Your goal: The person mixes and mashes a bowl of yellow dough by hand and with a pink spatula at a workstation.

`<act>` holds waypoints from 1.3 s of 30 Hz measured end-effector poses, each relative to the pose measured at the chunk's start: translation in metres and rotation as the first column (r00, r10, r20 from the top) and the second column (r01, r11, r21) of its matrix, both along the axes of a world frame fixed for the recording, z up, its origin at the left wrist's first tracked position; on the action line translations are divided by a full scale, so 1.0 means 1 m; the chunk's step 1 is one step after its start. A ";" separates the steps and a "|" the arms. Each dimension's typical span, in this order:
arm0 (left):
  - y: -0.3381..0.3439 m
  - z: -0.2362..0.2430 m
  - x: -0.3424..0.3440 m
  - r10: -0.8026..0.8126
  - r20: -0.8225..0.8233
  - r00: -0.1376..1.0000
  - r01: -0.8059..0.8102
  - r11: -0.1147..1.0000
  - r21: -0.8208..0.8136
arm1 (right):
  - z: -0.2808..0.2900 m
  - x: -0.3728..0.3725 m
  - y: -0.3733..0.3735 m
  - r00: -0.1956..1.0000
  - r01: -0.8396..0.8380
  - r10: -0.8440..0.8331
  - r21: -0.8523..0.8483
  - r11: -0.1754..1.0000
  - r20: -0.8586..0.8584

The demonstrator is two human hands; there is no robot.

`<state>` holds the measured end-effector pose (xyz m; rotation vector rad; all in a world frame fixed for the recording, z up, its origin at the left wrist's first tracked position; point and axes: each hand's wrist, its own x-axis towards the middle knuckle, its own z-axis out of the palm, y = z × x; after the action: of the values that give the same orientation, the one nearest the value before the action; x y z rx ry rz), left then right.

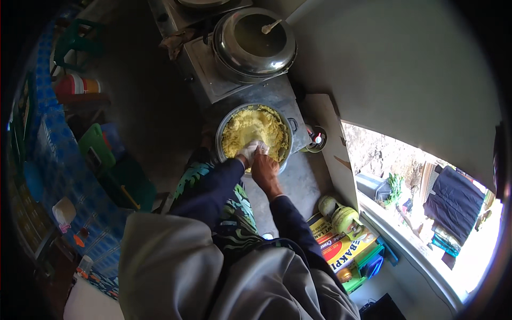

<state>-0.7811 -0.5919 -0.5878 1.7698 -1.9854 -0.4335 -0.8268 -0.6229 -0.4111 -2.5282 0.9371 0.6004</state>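
Observation:
A round metal pot (220, 140) holds a crumbly yellow mash (271, 125), paler and smoother in the middle. My left hand (246, 157) reaches over its near rim. A whitish, see-through covering (255, 146), like a thin plastic glove, wraps that hand and hides how its fingers lie. Beside it, my right hand (264, 169) is bare, its fingers closed together at the edge of the covering. Both hands meet just above the mash; whether they touch it I cannot tell.
A large lidded steel pot (250, 45) stands on a stove (205, 80) beyond the mash. At right are a cardboard panel (333, 136), a bright window opening (405, 176) and a yellow printed box (341, 245) with a green gas cylinder (345, 220). Green plastic items (98, 146) stand left.

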 end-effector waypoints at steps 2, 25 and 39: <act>-0.019 0.016 -0.006 0.497 -0.814 0.300 -0.106 0.866 0.489 | -0.020 -0.020 0.000 0.965 0.259 -0.257 0.041 0.965 -0.048; -0.014 0.028 -0.053 0.905 -0.351 -0.242 0.272 0.410 0.870 | -0.031 -0.084 0.021 0.875 0.455 -0.475 0.170 0.874 0.095; 0.041 -0.014 -0.046 0.891 -0.444 -0.090 0.209 0.453 0.867 | -0.019 -0.063 0.062 0.914 0.400 -0.405 0.107 0.910 0.028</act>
<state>-0.8272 -0.5506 -0.6020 1.4253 0.0880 -1.8772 -0.8901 -0.5613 -0.4297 -2.1591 1.3272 0.4393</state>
